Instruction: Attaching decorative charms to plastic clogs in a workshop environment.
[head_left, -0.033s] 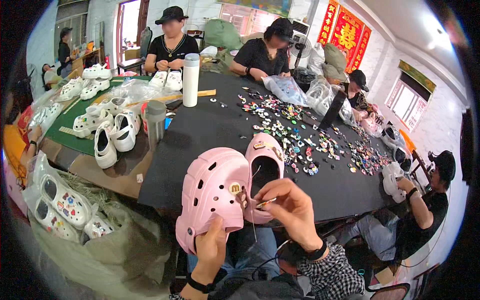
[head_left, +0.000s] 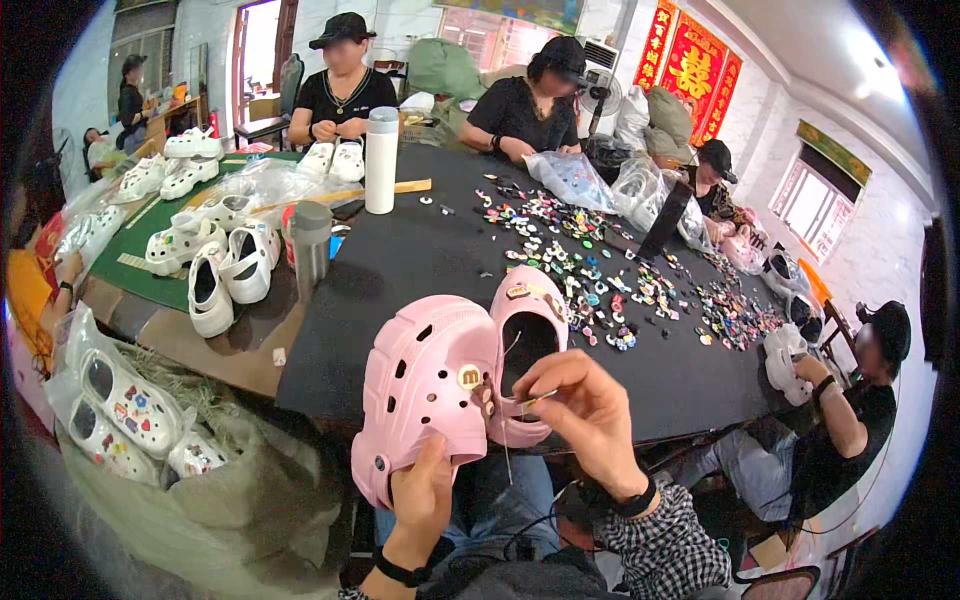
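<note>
My left hand is closed on a pink clog, its thumb on the outside near the opening and the other fingers hidden inside. The clog is tilted, its holes showing. A round cream charm and a small brown charm sit on it. Right beside it, a second pink clog lies at the table's near edge with a charm at its toe. My right hand pinches a small thin piece, probably a shoe charm seen edge-on, just right of the held clog. A thin pale strand hangs between the clogs.
Many loose charms spread over the black table. A white bottle and grey tumbler stand left of centre. White clogs lie at left, others in a sack below. Several people work around the table.
My right hand has shifted slightly right and up with the small piece. My left hand and the pink clogs look unmoved.
</note>
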